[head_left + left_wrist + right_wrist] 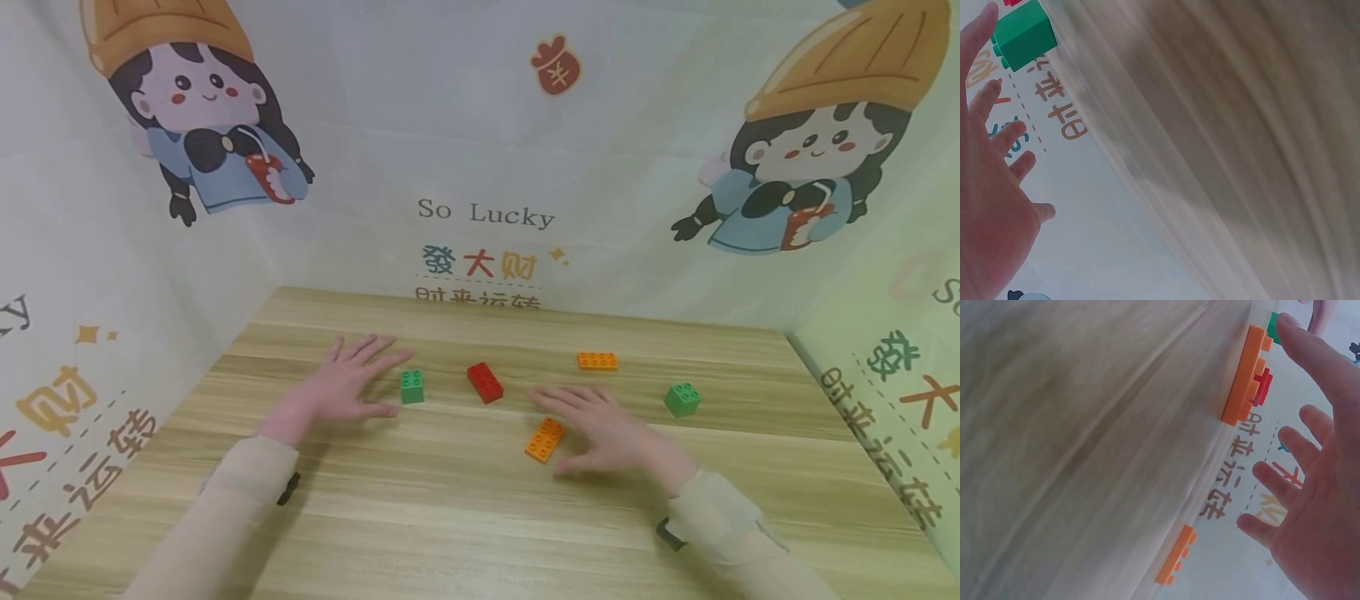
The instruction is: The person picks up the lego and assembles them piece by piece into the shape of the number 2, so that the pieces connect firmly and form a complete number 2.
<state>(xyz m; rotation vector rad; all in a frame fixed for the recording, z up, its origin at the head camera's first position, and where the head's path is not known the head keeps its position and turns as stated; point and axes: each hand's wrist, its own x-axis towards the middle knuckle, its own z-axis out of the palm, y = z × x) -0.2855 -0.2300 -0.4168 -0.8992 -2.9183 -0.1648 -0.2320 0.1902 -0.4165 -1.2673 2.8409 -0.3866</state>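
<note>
Fingers (386, 363) spread wide and holding nothing, the left hand (330, 392) is nearest a green four-stud brick (412, 388), which stands on the worktop (450, 517) just beyond the gap between thumb and index finger. Equally spread, the right hand (609, 431) has an orange eight-stud brick (544, 440) between its thumb and index finger, not gripped. Between the hands lies a red eight-stud brick (485, 382) at a slant. Farther back is a second orange eight-stud brick (597, 362); a second green four-stud brick (682, 400) stands right of the right hand. Behind rises a white backdrop (420, 125) printed "So Lucky".
</note>
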